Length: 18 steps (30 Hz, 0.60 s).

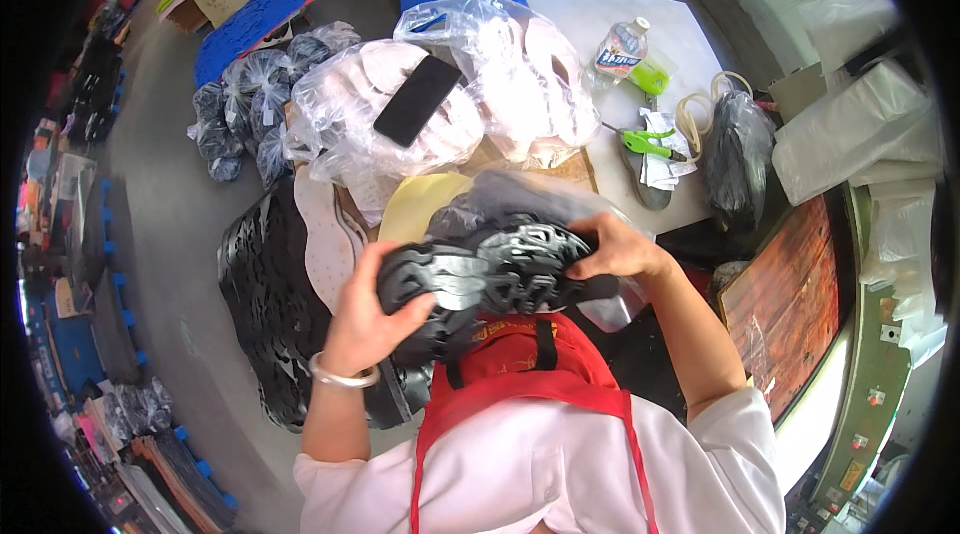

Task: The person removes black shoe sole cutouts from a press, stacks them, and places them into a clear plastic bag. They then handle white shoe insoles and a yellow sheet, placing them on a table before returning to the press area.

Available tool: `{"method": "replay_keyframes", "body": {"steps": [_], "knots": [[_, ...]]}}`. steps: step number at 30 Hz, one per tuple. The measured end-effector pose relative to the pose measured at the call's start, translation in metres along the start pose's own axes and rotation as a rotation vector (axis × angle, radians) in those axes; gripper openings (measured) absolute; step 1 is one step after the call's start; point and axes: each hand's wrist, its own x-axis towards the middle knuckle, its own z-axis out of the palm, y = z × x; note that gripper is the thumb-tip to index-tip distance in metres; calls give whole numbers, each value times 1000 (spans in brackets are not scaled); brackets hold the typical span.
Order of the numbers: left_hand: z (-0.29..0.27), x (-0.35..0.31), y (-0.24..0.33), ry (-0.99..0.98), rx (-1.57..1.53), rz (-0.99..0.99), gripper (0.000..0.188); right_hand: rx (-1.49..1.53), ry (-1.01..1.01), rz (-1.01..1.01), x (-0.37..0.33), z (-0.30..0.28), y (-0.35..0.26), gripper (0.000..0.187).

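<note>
Black, moulded and patterned, the sole piece (452, 280) is located in front of the red apron (520, 389), held between both hands; blur prevents telling whether it is one part or several. The left hand (368, 319) grips the left end: thumb extended rightward across the face, fingers mostly hidden behind the edge. Its forearm rises steeply from the near side, with a pale bangle (344, 375) around the wrist. The right hand (622, 252) grips the right end, fingers bent over the far edge and thumb on the near side, the spacing narrow. Its forearm slants from the near right toward the centre, elbow bent outward.

Beyond the hands, a yellow sheet (418, 202) lies just beside the piece. Farther off, a black phone (418, 101) rests on a clear bag (330, 139) of pale parts. Left of the left hand lies a black cut-out sheet (262, 306).
</note>
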Motion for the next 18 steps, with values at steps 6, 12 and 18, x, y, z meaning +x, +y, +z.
{"method": "replay_keyframes", "body": {"steps": [6,12,18], "knots": [[60,67,-70,-144,-335,-274,53,64,134,287,-8,-16,38,42],[80,89,-112,-106,-140,-210,52,-411,276,81,-18,-13,34,72],[84,85,-80,-121,111,75,50,-394,403,-238,0,-14,8,65]]}}
